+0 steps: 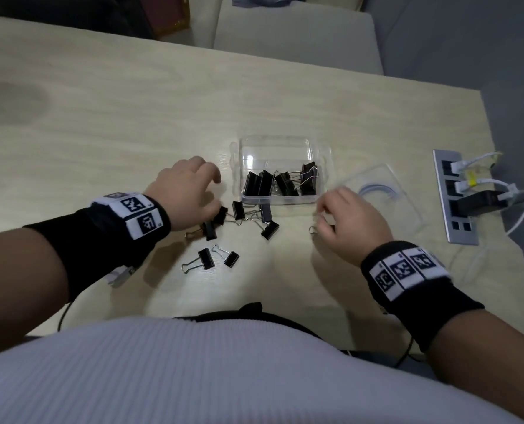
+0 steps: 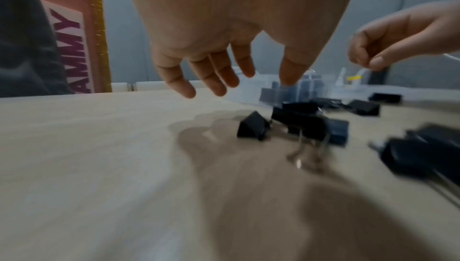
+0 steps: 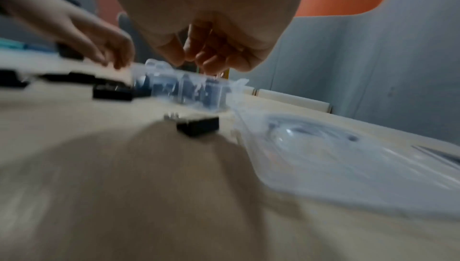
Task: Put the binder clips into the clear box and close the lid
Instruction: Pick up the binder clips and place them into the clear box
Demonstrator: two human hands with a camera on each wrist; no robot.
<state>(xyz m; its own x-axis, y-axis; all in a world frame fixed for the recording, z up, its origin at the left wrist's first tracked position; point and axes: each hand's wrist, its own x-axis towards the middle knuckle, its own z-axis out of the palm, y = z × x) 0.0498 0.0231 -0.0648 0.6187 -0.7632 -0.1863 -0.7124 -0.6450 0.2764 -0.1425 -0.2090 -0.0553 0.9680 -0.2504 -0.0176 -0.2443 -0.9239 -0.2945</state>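
The clear box (image 1: 280,148) stands open mid-table with several black binder clips (image 1: 282,182) inside. Its clear lid (image 1: 386,197) lies flat to the right of it. Several loose clips (image 1: 239,209) are scattered in front of the box. My left hand (image 1: 213,194) hovers just above the leftmost ones, fingers spread (image 2: 214,80), holding nothing. My right hand (image 1: 323,217) hangs with its fingers curled (image 3: 211,62) over a single clip (image 3: 198,127). That clip lies on the table beside the lid, and the fingers are apart from it.
A metal socket panel (image 1: 456,197) with white and black plugs and cables is set into the table at the right edge. A pale chair (image 1: 297,35) stands beyond the far edge. Two more clips (image 1: 205,258) lie nearer my body.
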